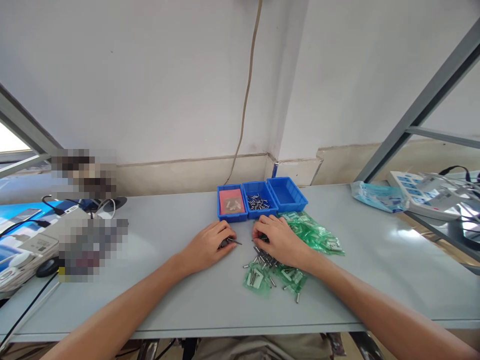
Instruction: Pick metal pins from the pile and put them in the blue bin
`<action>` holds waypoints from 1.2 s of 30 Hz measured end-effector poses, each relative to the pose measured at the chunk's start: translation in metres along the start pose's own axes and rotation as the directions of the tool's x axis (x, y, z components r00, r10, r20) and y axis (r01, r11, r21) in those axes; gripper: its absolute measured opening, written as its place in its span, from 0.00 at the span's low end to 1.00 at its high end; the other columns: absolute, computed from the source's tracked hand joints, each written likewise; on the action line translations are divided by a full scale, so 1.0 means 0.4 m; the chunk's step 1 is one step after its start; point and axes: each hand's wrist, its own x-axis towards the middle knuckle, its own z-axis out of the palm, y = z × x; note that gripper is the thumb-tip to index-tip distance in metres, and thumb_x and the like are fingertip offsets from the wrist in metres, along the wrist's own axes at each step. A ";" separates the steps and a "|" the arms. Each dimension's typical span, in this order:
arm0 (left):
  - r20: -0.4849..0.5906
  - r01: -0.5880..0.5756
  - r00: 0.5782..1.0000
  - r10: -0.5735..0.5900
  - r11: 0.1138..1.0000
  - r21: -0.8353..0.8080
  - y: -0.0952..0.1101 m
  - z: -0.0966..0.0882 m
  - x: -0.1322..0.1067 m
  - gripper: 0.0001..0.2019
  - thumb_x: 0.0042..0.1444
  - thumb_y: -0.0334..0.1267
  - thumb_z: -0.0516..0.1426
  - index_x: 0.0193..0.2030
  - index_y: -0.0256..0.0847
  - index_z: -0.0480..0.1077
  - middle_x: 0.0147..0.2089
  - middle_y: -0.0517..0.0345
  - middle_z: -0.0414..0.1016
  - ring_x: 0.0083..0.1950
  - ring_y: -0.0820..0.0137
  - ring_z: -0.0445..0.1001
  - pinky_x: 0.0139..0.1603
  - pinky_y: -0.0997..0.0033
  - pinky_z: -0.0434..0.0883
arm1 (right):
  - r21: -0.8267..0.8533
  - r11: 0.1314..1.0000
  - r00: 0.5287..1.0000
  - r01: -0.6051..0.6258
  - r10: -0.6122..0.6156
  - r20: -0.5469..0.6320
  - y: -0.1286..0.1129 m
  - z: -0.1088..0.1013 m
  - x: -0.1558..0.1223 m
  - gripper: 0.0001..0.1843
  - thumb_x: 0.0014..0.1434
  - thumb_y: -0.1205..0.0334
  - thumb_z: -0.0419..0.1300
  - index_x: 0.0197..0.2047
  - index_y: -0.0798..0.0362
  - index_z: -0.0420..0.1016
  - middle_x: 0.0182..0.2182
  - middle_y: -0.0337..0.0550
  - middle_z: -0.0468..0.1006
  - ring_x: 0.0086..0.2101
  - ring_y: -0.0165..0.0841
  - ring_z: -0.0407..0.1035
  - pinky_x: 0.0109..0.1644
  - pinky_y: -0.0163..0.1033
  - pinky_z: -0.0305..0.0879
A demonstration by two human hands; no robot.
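Note:
My left hand (210,246) rests on the grey table (168,295) with its fingers curled round a small dark metal pin whose tip pokes out to the right. My right hand (276,239) lies palm down just right of it, fingers bent over a heap of loose metal pins (262,261) and small green plastic bags (315,231). What the right fingers hold is hidden. Just beyond both hands stand three blue trays: the left tray (231,204) with a pinkish sheet and a few pieces, the middle tray (258,201) with metal pins, the right tray (288,194) bare.
Blurred-out items, cables and boxes (30,245) crowd the table's left end. A pale blue packet (377,196) and a white tray of parts (431,192) lie at the right, behind a grey metal frame strut (416,112). A cable (245,95) hangs down the white wall.

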 end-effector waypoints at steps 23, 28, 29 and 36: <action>-0.002 -0.006 1.000 0.005 1.000 -0.023 -0.004 0.000 -0.002 0.08 0.73 0.42 0.55 0.52 0.43 0.71 0.49 0.52 0.74 0.50 0.63 0.72 0.52 0.63 0.71 | 0.450 0.893 0.948 -0.005 0.147 -0.282 -0.016 -0.003 0.009 0.08 0.73 0.59 0.51 0.41 0.47 0.69 0.39 0.43 0.73 0.38 0.38 0.69 0.43 0.43 0.65; -0.001 -0.006 1.000 0.006 1.000 -0.018 -0.006 0.000 -0.004 0.09 0.73 0.43 0.54 0.52 0.43 0.71 0.49 0.51 0.73 0.49 0.63 0.72 0.52 0.62 0.72 | 0.567 0.822 0.927 -0.047 0.247 -0.282 -0.018 -0.002 0.006 0.10 0.73 0.53 0.52 0.42 0.46 0.69 0.34 0.40 0.76 0.35 0.39 0.71 0.41 0.44 0.65; -0.001 -0.005 1.000 0.005 1.000 -0.016 -0.006 0.000 -0.004 0.09 0.73 0.43 0.54 0.52 0.43 0.71 0.49 0.51 0.73 0.49 0.63 0.72 0.52 0.62 0.72 | 0.601 0.798 0.922 -0.051 0.269 -0.279 -0.017 0.000 0.006 0.10 0.73 0.52 0.54 0.42 0.46 0.69 0.34 0.40 0.76 0.36 0.39 0.71 0.41 0.44 0.66; -0.005 -0.007 1.000 0.007 1.000 -0.013 -0.008 0.002 -0.005 0.09 0.73 0.43 0.55 0.52 0.43 0.72 0.49 0.51 0.74 0.49 0.62 0.72 0.51 0.62 0.72 | 0.813 0.581 0.909 -0.027 0.352 -0.222 -0.004 0.017 0.016 0.13 0.66 0.48 0.64 0.36 0.47 0.70 0.40 0.43 0.81 0.40 0.40 0.77 0.49 0.49 0.73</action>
